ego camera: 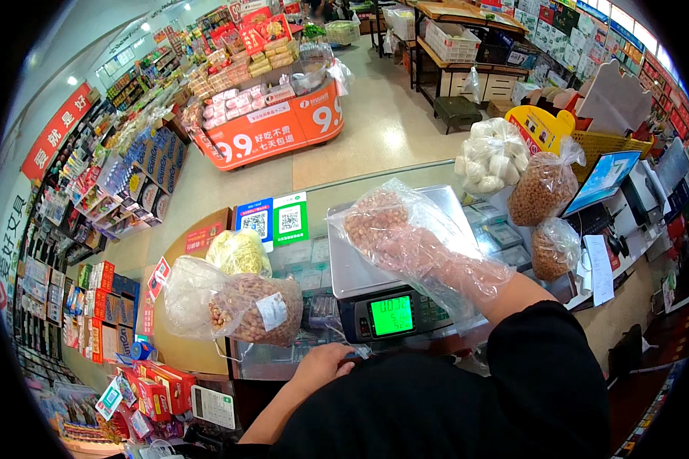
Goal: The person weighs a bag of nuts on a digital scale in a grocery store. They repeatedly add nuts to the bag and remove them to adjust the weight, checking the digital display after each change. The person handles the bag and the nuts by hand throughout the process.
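Note:
My right hand (410,249) is inside a clear plastic bag (482,275) that reaches over the wrist. Shelled peanuts (376,215) lie against the hand in the bag's far end; through the creased plastic I cannot tell whether the fingers grip any. Beneath is the steel pan of a digital scale (353,264), whose display (391,315) glows green. My left hand (326,367) rests at the near edge of the glass counter, thumb and fingers slightly apart, beside a scrap of clear plastic (359,347). Left of the scale lies a large open-necked bag of peanuts (270,315) with a white label.
A bag of pale yellow food (241,252) sits behind the peanuts. Two payment code cards (273,221) lie beyond. Right of the scale stand a bag of white items (488,155), two bags of brown pellets (542,189) and a monitor (603,178). A calculator (212,406) is lower left.

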A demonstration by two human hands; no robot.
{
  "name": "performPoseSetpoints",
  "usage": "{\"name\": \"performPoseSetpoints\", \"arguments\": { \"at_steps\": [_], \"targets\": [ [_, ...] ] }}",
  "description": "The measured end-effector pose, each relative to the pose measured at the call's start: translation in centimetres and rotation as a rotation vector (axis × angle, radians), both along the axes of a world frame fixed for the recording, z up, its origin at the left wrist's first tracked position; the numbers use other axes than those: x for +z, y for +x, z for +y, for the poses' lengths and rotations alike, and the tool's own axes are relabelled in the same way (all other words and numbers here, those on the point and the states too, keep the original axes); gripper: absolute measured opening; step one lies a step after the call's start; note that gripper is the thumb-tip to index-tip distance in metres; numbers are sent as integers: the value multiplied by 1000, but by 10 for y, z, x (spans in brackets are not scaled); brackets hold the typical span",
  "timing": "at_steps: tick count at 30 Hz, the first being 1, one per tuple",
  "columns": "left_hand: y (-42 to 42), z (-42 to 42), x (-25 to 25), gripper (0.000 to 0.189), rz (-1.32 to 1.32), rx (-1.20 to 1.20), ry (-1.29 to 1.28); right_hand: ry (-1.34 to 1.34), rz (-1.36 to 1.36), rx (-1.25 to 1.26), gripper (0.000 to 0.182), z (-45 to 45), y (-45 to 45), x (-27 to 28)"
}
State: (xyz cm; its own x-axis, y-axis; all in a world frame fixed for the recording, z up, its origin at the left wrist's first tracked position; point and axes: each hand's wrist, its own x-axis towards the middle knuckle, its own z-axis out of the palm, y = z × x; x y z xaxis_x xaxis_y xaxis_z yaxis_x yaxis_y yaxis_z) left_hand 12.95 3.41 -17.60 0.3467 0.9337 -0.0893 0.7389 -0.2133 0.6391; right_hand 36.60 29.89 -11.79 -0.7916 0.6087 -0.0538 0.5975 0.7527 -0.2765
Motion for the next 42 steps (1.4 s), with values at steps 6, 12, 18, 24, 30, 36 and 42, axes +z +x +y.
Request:
{"name": "performPoseSetpoints", "arguments": {
  "at_steps": [6,12,18,24,30,36,42],
  "targets": [
    [0,-6,-3,34,17,-3,-10,-33,112,-140,30,-7,0,1],
    [2,-13,5,35,47,15,-52,-147,252,-214,35,-11,6,17],
    [0,-24,3,36,75,37,-58,-256,523,-359,35,-35,-3,50],
    [2,-22,0,35,44,17,-32,-1441,1460,-872,19,59,55,-87],
    [-9,-24,4,33,60,-23,37,-1689,1766,-815,24,20,96,-125],
    [-32,-37,64,24,-26,169,576,-1777,1864,-1053,27,-85,169,-84],
    [-87,-53,138,31,132,384,1198,-1876,1695,-1017,30,-222,203,-15]
  ]
}}
